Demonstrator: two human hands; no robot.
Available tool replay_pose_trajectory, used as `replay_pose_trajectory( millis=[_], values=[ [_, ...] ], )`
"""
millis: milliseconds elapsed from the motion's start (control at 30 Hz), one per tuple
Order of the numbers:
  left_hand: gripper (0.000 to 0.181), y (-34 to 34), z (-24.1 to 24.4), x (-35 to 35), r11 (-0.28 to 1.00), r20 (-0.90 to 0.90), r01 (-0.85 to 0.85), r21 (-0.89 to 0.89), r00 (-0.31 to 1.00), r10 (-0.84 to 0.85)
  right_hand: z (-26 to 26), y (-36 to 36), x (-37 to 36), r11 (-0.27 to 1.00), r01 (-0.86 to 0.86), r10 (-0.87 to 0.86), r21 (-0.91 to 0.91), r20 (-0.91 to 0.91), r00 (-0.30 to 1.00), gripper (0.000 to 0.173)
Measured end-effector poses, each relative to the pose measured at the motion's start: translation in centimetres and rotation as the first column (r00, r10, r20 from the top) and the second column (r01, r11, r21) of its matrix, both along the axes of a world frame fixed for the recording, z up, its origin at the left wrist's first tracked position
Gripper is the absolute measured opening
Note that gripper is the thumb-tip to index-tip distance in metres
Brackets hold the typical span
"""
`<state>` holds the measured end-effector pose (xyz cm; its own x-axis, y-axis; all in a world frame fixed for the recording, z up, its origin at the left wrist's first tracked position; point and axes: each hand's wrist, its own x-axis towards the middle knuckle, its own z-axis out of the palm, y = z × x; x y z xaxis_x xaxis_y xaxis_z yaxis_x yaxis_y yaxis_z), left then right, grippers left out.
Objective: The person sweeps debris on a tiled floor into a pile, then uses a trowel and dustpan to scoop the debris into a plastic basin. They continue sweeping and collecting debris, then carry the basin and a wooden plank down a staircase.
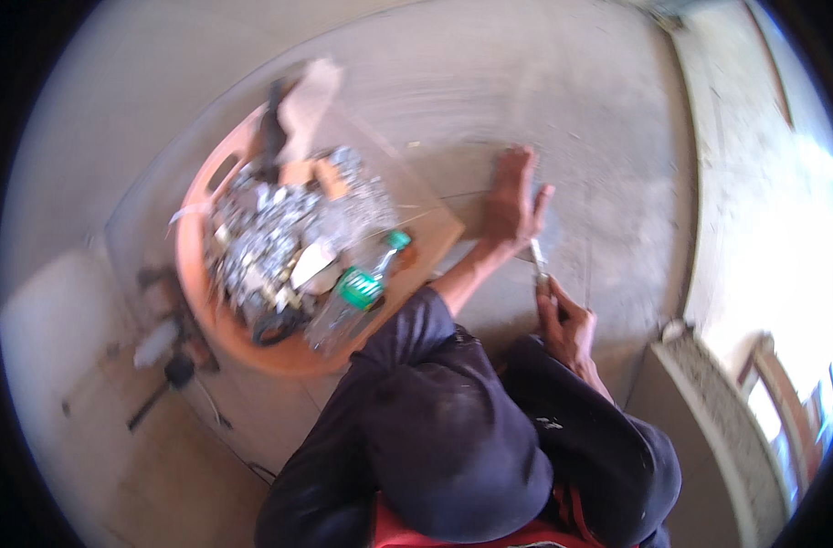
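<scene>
My left hand (512, 195) lies with its fingers extended over the dusty tiled floor (615, 157), to the right of an orange plastic tub. Below it, my right hand (568, 318) is closed around the handle of a thin tool with a pale metal shank (538, 260), which points up toward my left wrist. The far end of that tool is blurred, so its kind is unclear. Rubble and grey debris (272, 226) fill the orange tub (192, 253). A clear plastic bottle with a green cap and label (360, 288) lies on top at the near side.
Left of the tub, a hammer-like tool with a dark head (179, 370) and a whitish bottle-shaped object (157, 341) lie on the floor. A cable (214, 404) runs nearby. A raised stone-topped ledge (714, 404) stands at the lower right, and a wall base runs along the right.
</scene>
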<state>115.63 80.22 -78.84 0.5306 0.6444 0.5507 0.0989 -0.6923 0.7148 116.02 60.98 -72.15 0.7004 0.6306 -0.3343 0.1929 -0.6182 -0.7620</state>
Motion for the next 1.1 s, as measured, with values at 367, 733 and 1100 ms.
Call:
replay_pose_trajectory(
  millis=[367, 733, 1100],
  values=[
    [0.030, -1.4, 22.9, -35.6, 0.863, 0.496, -0.504, -0.016, 0.746, 0.445, 19.1, 4.0, -24.3, 0.526, -0.797, 0.678, 0.296, 0.420, 0.604, 0.036],
    [0.053, -17.0, 32.5, -51.1, 0.417, 0.345, 0.348, -0.840, 0.935, -0.087, 23.3, 3.1, -21.8, 0.708, -0.659, 0.625, 0.254, 0.210, 0.752, 0.042],
    [0.054, -15.7, 45.1, -45.9, 0.087, -0.034, -0.041, -0.995, 0.997, 0.076, 35.9, 7.7, -13.4, 0.875, -0.480, 0.479, 0.061, -0.249, 0.842, 0.048]
  ],
)
